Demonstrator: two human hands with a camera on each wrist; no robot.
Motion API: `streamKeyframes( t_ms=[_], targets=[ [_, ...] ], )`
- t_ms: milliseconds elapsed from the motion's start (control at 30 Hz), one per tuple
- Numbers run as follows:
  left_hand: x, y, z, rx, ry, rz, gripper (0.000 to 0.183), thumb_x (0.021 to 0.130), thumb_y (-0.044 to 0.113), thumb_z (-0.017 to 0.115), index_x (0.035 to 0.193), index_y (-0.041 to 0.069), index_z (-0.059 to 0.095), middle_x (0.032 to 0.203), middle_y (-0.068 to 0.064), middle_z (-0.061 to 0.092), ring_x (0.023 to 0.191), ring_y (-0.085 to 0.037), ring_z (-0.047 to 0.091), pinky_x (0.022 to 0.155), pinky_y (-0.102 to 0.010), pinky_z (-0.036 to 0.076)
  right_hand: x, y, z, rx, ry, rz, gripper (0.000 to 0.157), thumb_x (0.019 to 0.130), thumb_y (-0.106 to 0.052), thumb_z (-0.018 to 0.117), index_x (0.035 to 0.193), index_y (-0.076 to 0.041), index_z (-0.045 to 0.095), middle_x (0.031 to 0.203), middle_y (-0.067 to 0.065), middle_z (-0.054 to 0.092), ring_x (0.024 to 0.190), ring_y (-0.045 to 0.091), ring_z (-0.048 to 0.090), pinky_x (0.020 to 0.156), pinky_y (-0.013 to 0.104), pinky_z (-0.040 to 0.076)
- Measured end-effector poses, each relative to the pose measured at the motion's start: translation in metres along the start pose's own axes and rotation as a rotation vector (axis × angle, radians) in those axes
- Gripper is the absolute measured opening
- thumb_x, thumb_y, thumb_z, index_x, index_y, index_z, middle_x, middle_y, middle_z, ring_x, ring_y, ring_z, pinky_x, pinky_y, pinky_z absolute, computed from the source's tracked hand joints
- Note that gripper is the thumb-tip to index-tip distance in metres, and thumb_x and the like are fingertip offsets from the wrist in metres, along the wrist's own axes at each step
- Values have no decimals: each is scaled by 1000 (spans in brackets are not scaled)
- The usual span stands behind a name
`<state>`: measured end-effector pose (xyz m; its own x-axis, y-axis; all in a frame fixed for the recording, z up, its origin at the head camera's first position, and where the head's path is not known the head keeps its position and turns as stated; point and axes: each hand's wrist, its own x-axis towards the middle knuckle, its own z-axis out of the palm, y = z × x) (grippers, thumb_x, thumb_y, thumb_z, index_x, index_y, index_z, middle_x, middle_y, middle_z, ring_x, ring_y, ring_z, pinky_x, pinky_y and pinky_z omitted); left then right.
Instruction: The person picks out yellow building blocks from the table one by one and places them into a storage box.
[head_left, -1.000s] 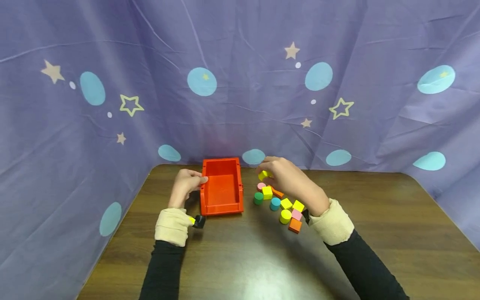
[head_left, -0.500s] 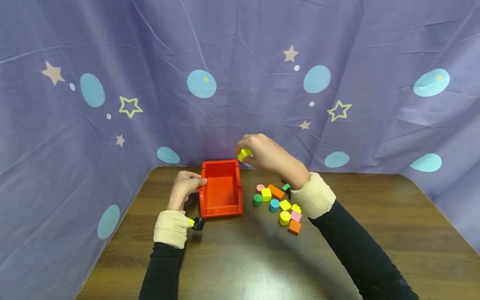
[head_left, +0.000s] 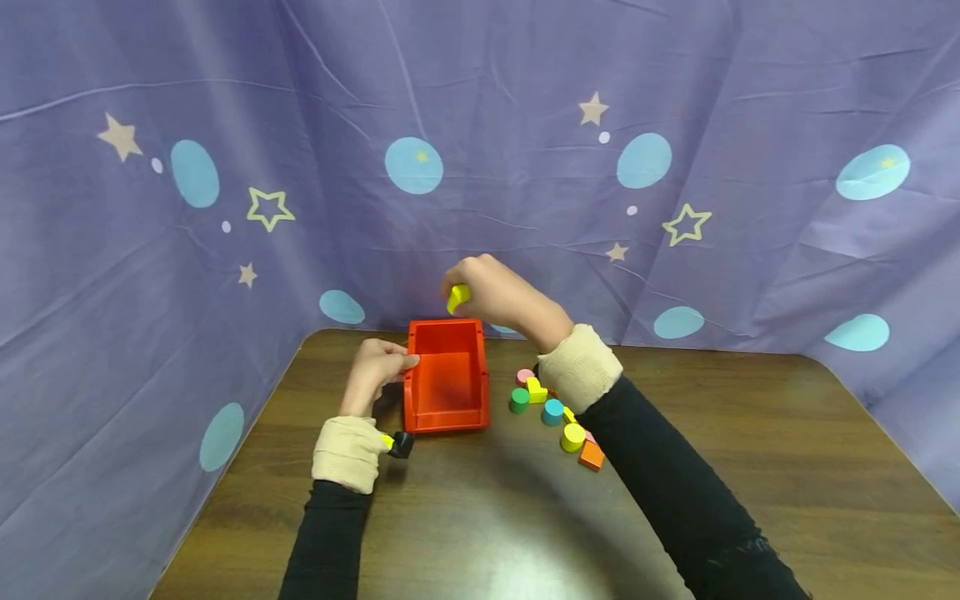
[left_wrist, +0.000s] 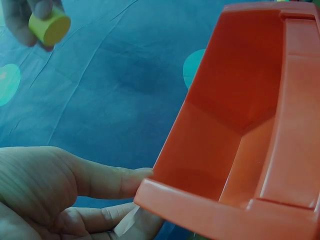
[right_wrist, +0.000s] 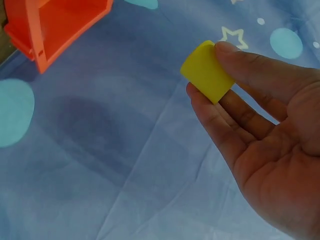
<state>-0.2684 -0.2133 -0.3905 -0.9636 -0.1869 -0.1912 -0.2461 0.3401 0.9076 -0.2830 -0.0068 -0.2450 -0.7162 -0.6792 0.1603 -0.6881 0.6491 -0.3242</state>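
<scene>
the right sleeve (head_left: 652,467) partly hides a yellow block (head_left: 569,415); the left wrist view's edge crops the red box (left_wrist: 297,130).

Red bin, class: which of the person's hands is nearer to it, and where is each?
Left. The left hand grips the red bin by its left side; the right hand, holding a yellow cylinder, hovers near its far end, not touching it.
</scene>
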Motion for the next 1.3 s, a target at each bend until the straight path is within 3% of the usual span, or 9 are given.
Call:
streamKeyframes(
  t_ms=[267, 400, 600, 800, 900, 1000, 1067, 1300],
  targets=[
    [1, 0, 2, -11, 8, 12, 26, 91, 7, 71, 110, -11, 68, 80, -2, 62, 63, -7, 64, 88, -42, 63, 26, -6, 17, -26, -18, -4, 18, 85, 5, 73, 100, -3, 78, 102, 9, 76, 89, 22, 65, 77, 28, 57],
    [1, 0, 1, 12, 21, 3, 24, 91, 9, 72, 108, -8, 70, 80, -1, 64, 60, -6, 63, 91, -46, 61, 37, -8, 28, -22, -50, 27, 17, 85, 7, 73, 98, -3, 78, 103, 10, 75, 88, 21, 64, 75, 28, 56],
    [2, 1, -1, -12, 21, 13, 26, 91, 7, 71, 109, -10, 69, 83, -2, 63, 60, -5, 62, 85, -40, 64, 51, -8, 47, -46, -123, 92, 19, 87, 4, 74, 104, -3, 77, 110, 8, 74, 96, 22, 67, 82, 30, 60],
    [1, 1, -1, 19, 18, 17, 27, 91, 10, 71, 110, -9, 70, 86, -4, 66, 63, -7, 65, 91, -45, 62, 61, -6, 62, -55, -154, 139, 22, 85, 7, 73, 105, -2, 77, 109, 8, 74, 99, 24, 66, 81, 30, 59],
    [1, 0, -1, -8, 14, 22, 27, 90, 7, 71, 109, -11, 69, 83, -3, 65, 63, -7, 65, 86, -41, 63, 65, -4, 67, -44, -165, 158, 19, 84, 7, 74, 101, -1, 77, 102, 8, 74, 90, 22, 64, 73, 27, 57],
    [2, 0, -1, -37, 11, 26, 26, 89, 4, 70, 109, -13, 68, 79, -2, 63, 63, -7, 64, 76, -33, 65, 68, -4, 73, -52, -174, 182, 10, 84, 7, 73, 87, -3, 75, 84, 4, 68, 77, 19, 58, 63, 23, 50],
    [3, -1, 0, -32, 12, 26, 26, 89, 4, 70, 108, -13, 68, 78, -1, 62, 62, -7, 63, 72, -30, 64, 70, -3, 76, -59, -183, 198, 13, 85, 6, 72, 78, -5, 69, 75, 2, 61, 71, 18, 54, 58, 22, 45],
    [2, 0, 0, 19, 23, 1, 30, 91, 9, 72, 114, -9, 69, 93, -8, 66, 60, -6, 63, 86, -41, 63, 77, 2, 89, -88, -203, 226, 23, 83, 7, 68, 69, -9, 61, 69, 0, 54, 68, 18, 48, 54, 23, 40]
  ],
)
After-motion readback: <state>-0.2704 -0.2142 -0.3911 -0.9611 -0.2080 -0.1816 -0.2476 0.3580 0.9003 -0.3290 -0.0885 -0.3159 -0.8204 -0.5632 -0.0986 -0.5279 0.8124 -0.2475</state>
